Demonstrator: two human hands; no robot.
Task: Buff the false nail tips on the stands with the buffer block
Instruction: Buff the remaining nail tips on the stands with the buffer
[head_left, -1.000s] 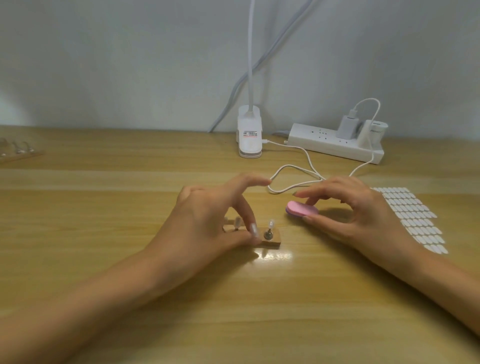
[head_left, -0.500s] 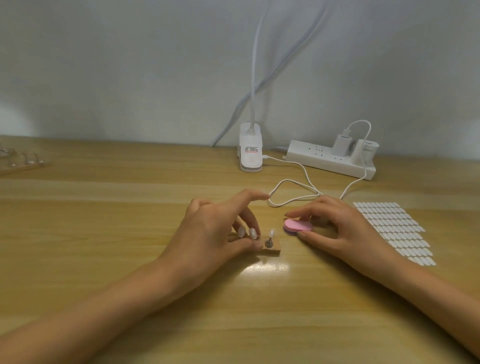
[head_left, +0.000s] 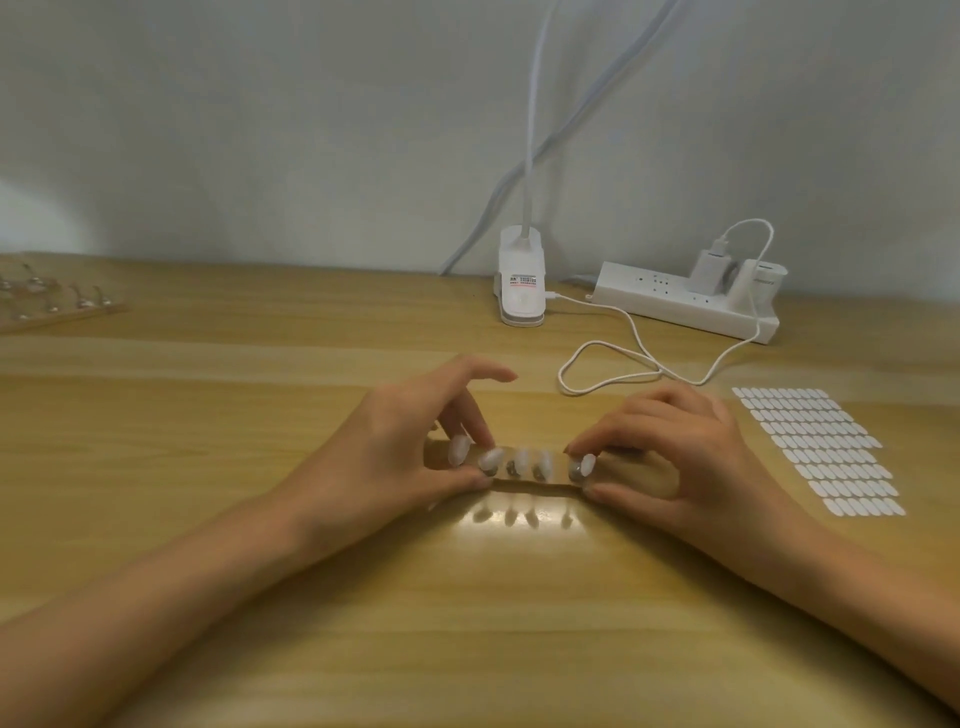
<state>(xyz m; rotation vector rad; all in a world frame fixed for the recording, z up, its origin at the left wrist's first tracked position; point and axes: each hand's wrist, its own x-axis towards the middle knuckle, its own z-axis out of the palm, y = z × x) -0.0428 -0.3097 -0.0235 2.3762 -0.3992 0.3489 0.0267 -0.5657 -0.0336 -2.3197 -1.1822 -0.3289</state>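
A narrow wooden stand (head_left: 558, 475) lies crosswise on the counter (head_left: 467, 623), just ahead of the person and about midway between the two forearms. A row of pale false nail tips (head_left: 521, 457) sits on small pegs along it, and their reflections show in the glossy patch of counter just at its 6 o'clock.

The left hand (head_left: 410, 452) pinches the stand's 9 o'clock end, thumb on the near edge and curled fingers on the far side, with the index finger lifted and pointing toward 1 o'clock. The right hand (head_left: 675, 457) pinches the 3 o'clock end the same way, thumb near and fingertips beside the last tip.

At 3 o'clock from the right hand lies a sheet of white oval tabs (head_left: 815, 447). At 12 o'clock from the stand, by the wall, stands a white lamp clip (head_left: 521, 291); at 1 o'clock is a power strip (head_left: 665, 301) with a charger (head_left: 706, 270) plugged in, and a white cable (head_left: 613, 364) loops between them. Far off at 10 o'clock rests another board of pegs (head_left: 47, 306).
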